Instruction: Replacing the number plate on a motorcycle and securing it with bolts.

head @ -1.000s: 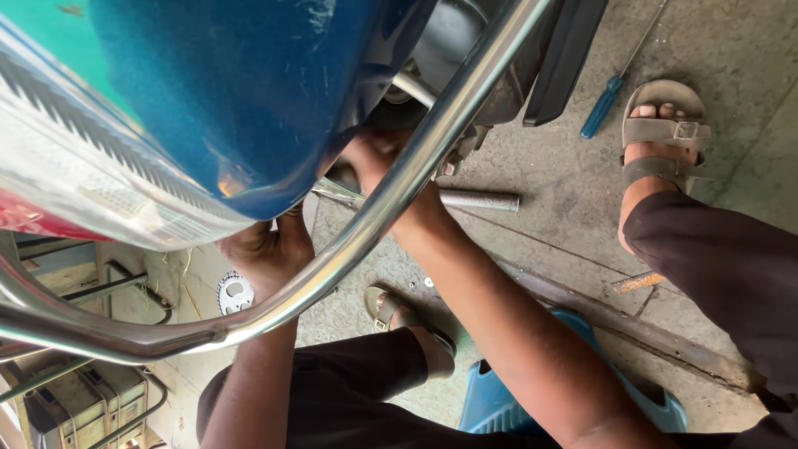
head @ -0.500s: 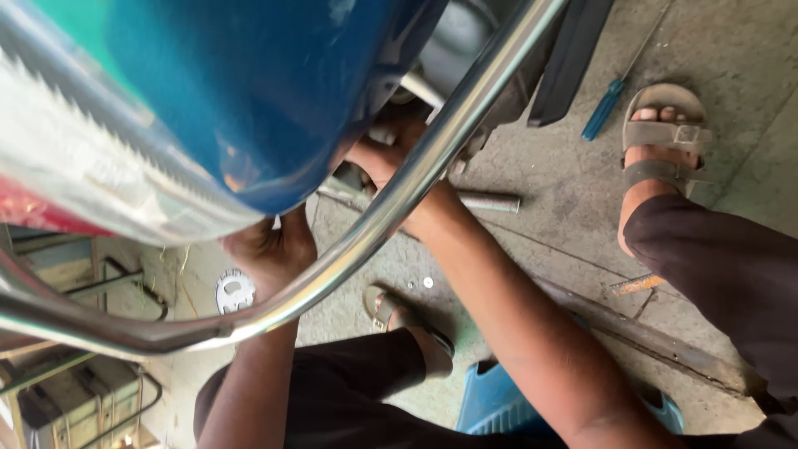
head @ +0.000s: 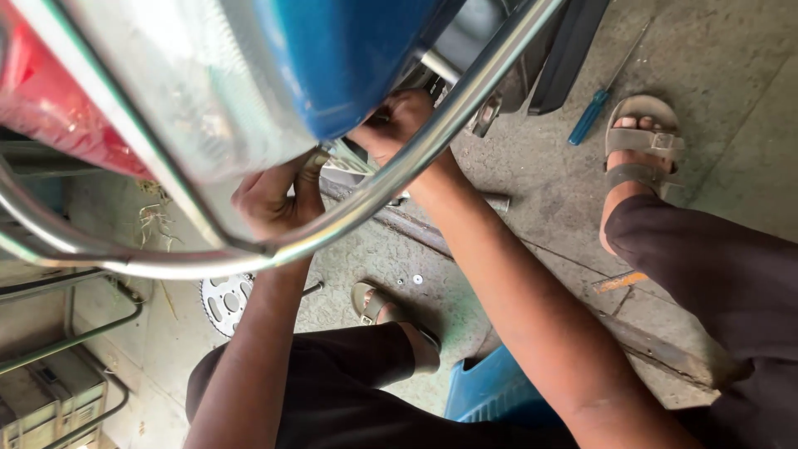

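I see both hands raised under the rear of a blue motorcycle body (head: 349, 58), behind a curved chrome rail (head: 391, 179) that crosses the view. Left hand (head: 274, 199): fingers curled together near a small metal part (head: 337, 162) at the edge of the bodywork; I cannot tell whether they clamp it. Right hand (head: 395, 125): fingers bent into the dark gap under the blue panel, tips hidden, so I cannot tell their grip. A red tail lens (head: 58, 100) sits at upper left. On the concrete floor (head: 706, 66): a blue-handled screwdriver (head: 592, 116) just beside the sandalled foot (head: 636, 150), a toothed sprocket (head: 224, 303) near the left forearm, and a blue plastic stool (head: 490, 395) under the person.
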